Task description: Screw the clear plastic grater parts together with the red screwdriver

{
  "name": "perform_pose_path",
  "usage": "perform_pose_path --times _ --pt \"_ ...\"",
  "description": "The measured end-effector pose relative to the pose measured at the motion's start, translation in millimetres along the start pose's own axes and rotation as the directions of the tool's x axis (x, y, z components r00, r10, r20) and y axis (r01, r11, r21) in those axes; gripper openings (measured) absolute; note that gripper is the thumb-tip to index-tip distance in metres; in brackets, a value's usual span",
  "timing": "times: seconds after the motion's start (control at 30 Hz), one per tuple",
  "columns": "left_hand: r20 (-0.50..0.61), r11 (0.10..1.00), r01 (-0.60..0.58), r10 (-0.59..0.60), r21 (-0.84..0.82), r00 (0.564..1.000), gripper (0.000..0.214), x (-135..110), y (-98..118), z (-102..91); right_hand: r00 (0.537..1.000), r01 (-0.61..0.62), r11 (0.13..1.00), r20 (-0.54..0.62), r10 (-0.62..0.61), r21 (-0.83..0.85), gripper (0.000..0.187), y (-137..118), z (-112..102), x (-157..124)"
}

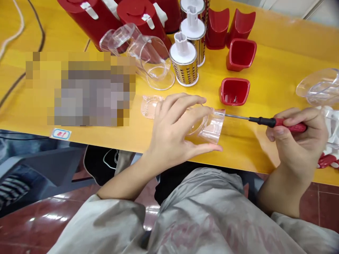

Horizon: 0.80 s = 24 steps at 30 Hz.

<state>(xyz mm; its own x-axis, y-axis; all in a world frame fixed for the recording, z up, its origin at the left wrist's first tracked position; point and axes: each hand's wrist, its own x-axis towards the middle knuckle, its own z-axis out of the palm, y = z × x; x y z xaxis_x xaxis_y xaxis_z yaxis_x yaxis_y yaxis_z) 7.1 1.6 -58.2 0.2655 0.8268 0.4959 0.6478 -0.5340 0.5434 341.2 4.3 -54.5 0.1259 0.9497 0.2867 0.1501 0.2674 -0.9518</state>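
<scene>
My left hand (177, 123) is closed around a clear plastic part (212, 128), gripping it just over the yellow table. In my right hand (299, 137) is a screwdriver (265, 121) with a red and black handle. Its metal shaft points left, and the tip meets the right end of the clear part near its upper corner. A flat clear plastic piece (148, 107) lies just left of my left hand. Beyond the screwdriver stands a small red cup (235, 92) with a few tiny dark bits inside, perhaps screws.
Metal grater drums (184, 65) with white tops stand at the back, beside clear plastic housings (156, 60) and red machine bodies (144, 21). More red cups (241, 54) are behind. Clear parts (321, 86) lie at far right. A pixelated patch hides an area at left.
</scene>
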Motion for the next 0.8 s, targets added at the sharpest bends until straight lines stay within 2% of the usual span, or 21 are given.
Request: perform_pose_path --times 0.1,0.17,0.27,0.4,0.47,0.57,0.67,0.8 --pt "-0.025 0.999 -0.036 0.036 -0.021 0.999 0.067 2 4 -2.6 0.983 0.169 0.978 -0.048 -0.176 -0.121 0.037 6 1 1" --pt "-0.010 0.999 -0.022 0.022 -0.032 1.000 0.064 2 7 -4.6 0.975 0.196 0.972 -0.077 -0.207 -0.128 0.041 9 6 1" --pt "0.036 0.999 0.016 -0.015 -0.028 0.999 0.071 2 9 -7.9 0.981 0.144 0.987 -0.121 -0.152 -0.073 0.034 12 17 0" --pt "0.066 0.999 0.036 -0.034 -0.026 0.997 0.074 3 9 -12.0 0.958 0.161 0.987 -0.239 -0.157 0.000 0.044 15 33 3" --pt "0.067 0.998 0.050 -0.047 -0.042 0.997 0.076 4 9 -13.8 0.956 0.149 0.988 -0.261 -0.137 0.026 0.038 14 36 5" --pt "0.093 0.996 0.089 -0.086 -0.030 0.992 0.082 6 10 -15.2 0.976 0.104 0.989 -0.202 -0.081 0.104 0.031 9 34 6" --pt "0.104 0.997 0.066 -0.063 -0.026 0.993 0.085 8 11 -13.7 0.991 0.032 0.991 -0.134 -0.015 0.131 0.035 2 26 5" --pt "0.110 0.999 0.041 -0.041 0.009 0.993 0.086 10 10 -9.4 0.991 -0.027 0.972 -0.123 0.057 0.234 0.046 -5 21 6"
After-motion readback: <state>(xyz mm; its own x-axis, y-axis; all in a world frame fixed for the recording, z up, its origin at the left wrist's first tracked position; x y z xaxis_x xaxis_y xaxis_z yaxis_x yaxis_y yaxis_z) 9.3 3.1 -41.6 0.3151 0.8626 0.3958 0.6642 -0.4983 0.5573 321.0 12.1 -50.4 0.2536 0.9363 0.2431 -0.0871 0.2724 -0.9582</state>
